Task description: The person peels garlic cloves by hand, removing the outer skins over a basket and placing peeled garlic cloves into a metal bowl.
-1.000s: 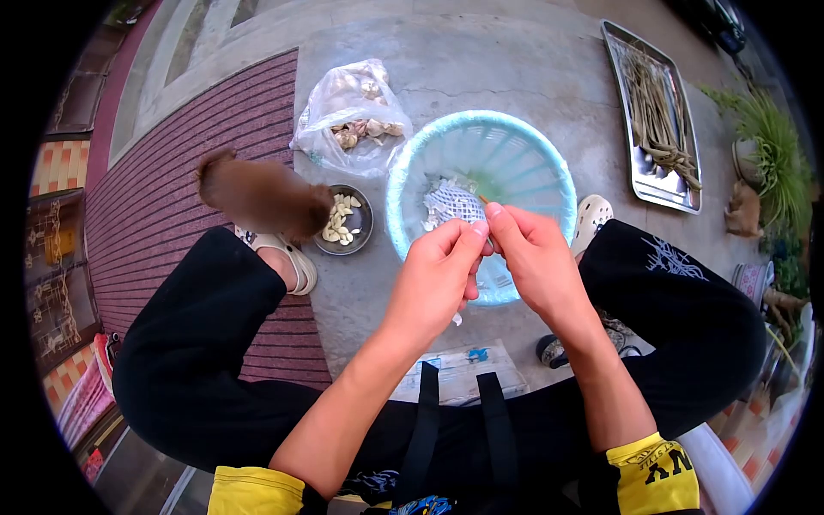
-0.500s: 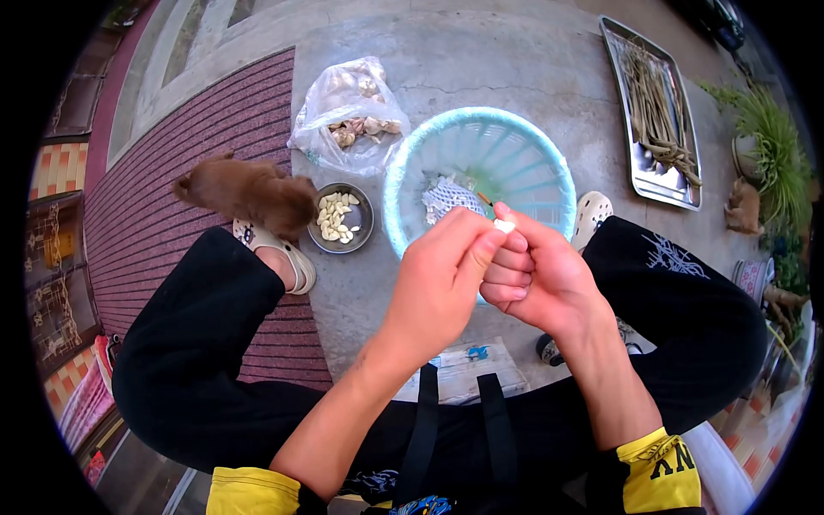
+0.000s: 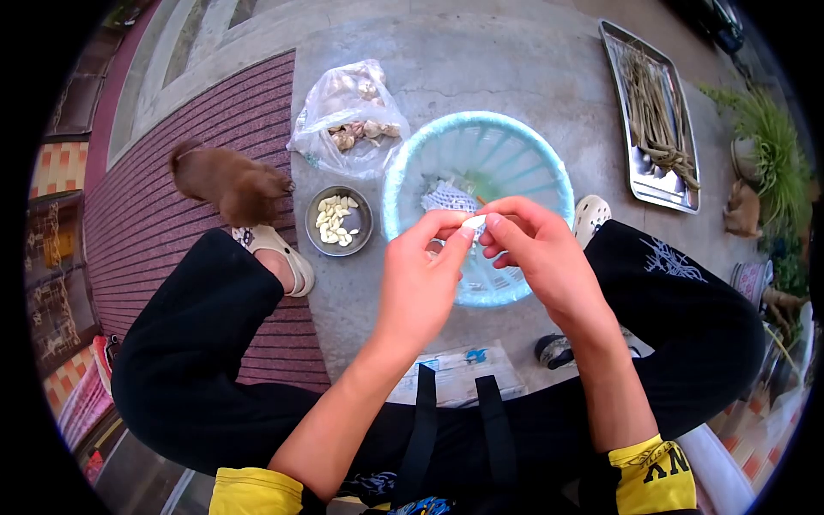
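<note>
Over the near part of a light-blue basket (image 3: 399,184), my two hands meet at their fingertips. A small white garlic clove (image 3: 474,222) is pinched between them. My left hand (image 3: 422,270) grips it from the left with thumb and forefinger. From the right, the thumb and fingers of my right hand (image 3: 545,257) close on the same clove. White mesh and greenish scraps lie inside the basket. To the left, a steel bowl (image 3: 367,225) contains several peeled cloves (image 3: 333,218). Behind it, a clear plastic bag (image 3: 322,101) holds unpeeled garlic bulbs (image 3: 365,131).
A brown puppy (image 3: 227,182) stands on the red striped mat (image 3: 129,249) by my left shoe (image 3: 296,268). A metal tray (image 3: 659,193) of dry stalks lies at far right, near a potted plant (image 3: 777,154) and another small brown animal (image 3: 742,209).
My fingers have shifted around the clove, the right hand uncurling and both hands spreading slightly apart. A thin dark reddish sliver at the fingertips no longer shows. The puppy has moved left from the bowl.
</note>
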The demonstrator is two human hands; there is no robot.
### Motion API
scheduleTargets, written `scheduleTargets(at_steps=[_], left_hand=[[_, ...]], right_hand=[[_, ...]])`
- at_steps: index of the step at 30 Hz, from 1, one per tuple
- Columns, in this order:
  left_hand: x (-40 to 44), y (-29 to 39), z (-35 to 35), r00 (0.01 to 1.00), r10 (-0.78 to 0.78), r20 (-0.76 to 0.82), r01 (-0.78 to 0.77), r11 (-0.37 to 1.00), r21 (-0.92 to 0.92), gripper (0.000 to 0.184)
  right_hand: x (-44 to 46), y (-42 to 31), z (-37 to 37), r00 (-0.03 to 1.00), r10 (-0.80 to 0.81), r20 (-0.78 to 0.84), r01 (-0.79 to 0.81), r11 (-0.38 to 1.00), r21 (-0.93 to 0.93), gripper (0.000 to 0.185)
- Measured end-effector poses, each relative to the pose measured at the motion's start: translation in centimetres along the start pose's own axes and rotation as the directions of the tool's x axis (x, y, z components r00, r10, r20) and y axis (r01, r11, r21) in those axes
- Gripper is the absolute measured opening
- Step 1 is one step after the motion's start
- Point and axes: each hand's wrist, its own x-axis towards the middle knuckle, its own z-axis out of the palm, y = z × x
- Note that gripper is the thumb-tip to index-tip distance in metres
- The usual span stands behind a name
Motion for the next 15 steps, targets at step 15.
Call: scheduleTargets(at_steps=[15], left_hand=[[-0.01,0.29,-0.39,0.992,-0.127,0.0,0.126,0.983,-0.131,0.021]], right_hand=[[-0.04,0.45,0.59,0.983,-0.156,0.094,0.149,0.986,0.071,0.016]])
